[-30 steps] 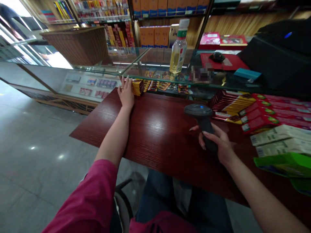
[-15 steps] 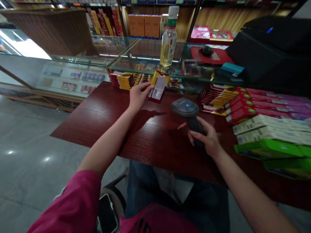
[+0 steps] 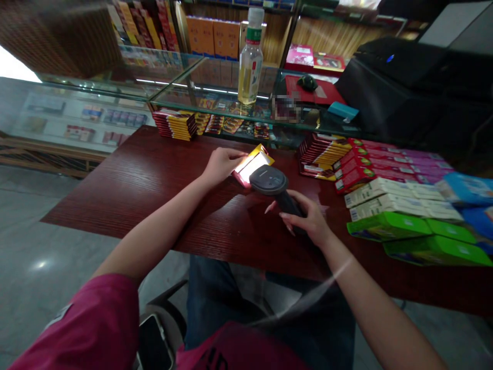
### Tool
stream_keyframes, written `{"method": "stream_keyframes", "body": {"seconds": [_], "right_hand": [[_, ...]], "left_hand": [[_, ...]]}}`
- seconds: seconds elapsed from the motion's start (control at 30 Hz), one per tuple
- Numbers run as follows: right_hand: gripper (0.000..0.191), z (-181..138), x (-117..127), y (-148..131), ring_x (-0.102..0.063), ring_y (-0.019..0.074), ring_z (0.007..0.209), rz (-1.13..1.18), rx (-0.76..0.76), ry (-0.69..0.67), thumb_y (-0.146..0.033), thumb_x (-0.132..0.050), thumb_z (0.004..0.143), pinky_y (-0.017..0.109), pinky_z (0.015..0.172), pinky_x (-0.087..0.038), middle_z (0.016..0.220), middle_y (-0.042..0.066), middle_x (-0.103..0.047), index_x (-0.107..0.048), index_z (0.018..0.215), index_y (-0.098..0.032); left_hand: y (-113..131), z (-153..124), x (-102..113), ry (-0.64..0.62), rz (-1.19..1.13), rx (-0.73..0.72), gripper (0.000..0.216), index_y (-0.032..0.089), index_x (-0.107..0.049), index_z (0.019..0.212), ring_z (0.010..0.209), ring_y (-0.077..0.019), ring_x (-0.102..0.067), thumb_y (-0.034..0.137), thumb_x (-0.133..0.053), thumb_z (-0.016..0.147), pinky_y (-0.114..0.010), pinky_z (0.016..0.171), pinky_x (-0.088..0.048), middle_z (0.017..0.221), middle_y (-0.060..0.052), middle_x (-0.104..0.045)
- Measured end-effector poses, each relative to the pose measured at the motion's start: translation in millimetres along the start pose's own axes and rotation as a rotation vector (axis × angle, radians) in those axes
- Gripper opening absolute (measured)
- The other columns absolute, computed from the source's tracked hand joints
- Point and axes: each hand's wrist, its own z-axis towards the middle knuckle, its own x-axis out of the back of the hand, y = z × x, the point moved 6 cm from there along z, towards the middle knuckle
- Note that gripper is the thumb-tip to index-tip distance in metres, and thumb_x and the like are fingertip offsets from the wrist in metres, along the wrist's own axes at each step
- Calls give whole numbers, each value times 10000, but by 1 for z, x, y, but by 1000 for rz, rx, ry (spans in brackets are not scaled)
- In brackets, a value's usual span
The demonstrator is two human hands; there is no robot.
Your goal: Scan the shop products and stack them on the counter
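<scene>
Between the fingers and thumb of my left hand (image 3: 223, 165) is a small yellow and dark red snack packet (image 3: 249, 165), held a little above the brown table. Its pale label side is brightly lit. My right hand (image 3: 308, 216) grips the handle of a dark barcode scanner (image 3: 269, 181). The scanner's head is close to the packet and covers its lower right corner in this view. To the left stands a stack of similar red and yellow packets (image 3: 175, 125). Another such stack (image 3: 322, 155) is to the right, beyond the scanner.
On the table's right lie red boxes (image 3: 354, 167), white boxes (image 3: 379, 198) and green boxes (image 3: 404, 226). Behind the table (image 3: 127, 190) is a glass counter bearing a drink bottle (image 3: 250, 64) and a computer mouse (image 3: 307, 82). A phone (image 3: 154, 343) rests at the lower left.
The scanner has come nearer the packet, and its light now falls on the label. The packet has been lowered and tilted. The whole view has shifted somewhat to the right.
</scene>
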Motion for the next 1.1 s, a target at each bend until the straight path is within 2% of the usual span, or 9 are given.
{"method": "stream_keyframes", "body": {"seconds": [0.27, 0.33, 0.43, 0.5, 0.57, 0.7, 0.8, 0.93, 1.1], "right_hand": [[493, -5, 2, -8, -558, 109, 508, 111, 12, 55, -451, -913, 826, 265, 418, -441, 1101, 108, -824, -707, 1209, -219], [471, -9, 10, -12, -542, 106, 499, 107, 55, 125, -471, -898, 831, 272, 413, -442, 1111, 109, -821, -695, 1174, -220], [478, -29, 31, -16, -543, 116, 511, 40, 122, 336, -470, -886, 842, 295, 434, -480, 1122, 110, -815, -661, 1192, -234], [457, -50, 46, -16, -556, 128, 531, -8, 149, 482, -441, -880, 861, 313, 466, -514, 1128, 108, -809, -647, 1204, -249], [404, -72, 57, -15, -560, 130, 532, -16, 173, 600, -426, -866, 878, 319, 473, -521, 1112, 93, -799, -645, 1172, -259], [327, -104, 68, -9, -554, 114, 518, 35, 225, 772, -432, -818, 900, 296, 451, -493, 1054, 56, -772, -633, 1101, -253], [369, -108, 69, -5, -553, 112, 513, 54, 226, 805, -447, -811, 896, 290, 451, -501, 1025, 44, -769, -614, 1142, -256], [427, -103, 68, -5, -542, 114, 506, 64, 234, 788, -461, -813, 890, 297, 445, -501, 1016, 43, -775, -600, 1205, -266], [480, -103, 65, -5, -566, 128, 547, 38, 252, 759, -454, -821, 894, 305, 476, -520, 1067, 61, -783, -597, 1275, -266]], "left_hand": [[8, -3, 1, -5, 0, -5, 250, 227, -903, 1081, 938, -247, -825, 391, -836, 905, -303, 795, -620, 1074, -77, -879], [16, -4, 1, 42, 30, -15, 222, 224, -903, 1072, 956, -254, -829, 367, -835, 915, -312, 829, -623, 1072, -74, -880], [36, -3, -10, 130, 83, -88, 190, 231, -895, 1092, 993, -251, -833, 332, -801, 961, -315, 873, -619, 1096, -58, -879], [55, -2, -32, 148, 151, -179, 197, 260, -879, 1150, 1029, -244, -834, 316, -762, 1002, -317, 899, -618, 1142, -44, -874], [74, 1, -66, 127, 265, -294, 220, 288, -857, 1209, 1077, -241, -831, 315, -716, 1043, -321, 911, -618, 1204, -43, -863], [106, 3, -158, -78, 532, -588, 281, 259, -813, 1308, 1168, -263, -814, 279, -632, 1094, -345, 937, -621, 1327, -86, -822], [109, 5, -213, -227, 703, -665, 324, 195, -802, 1316, 1168, -286, -815, 153, -579, 1085, -375, 957, -634, 1327, -131, -814], [100, 16, -239, -280, 786, -583, 353, 171, -799, 1313, 1250, -303, -788, 88, -566, 1061, -387, 975, -655, 1361, -169, -788], [97, 17, -240, -402, 709, -586, 441, 145, -666, 1515, 1480, -267, -638, 151, -577, 1083, -369, 1211, -554, 1549, -157, -677]]}}
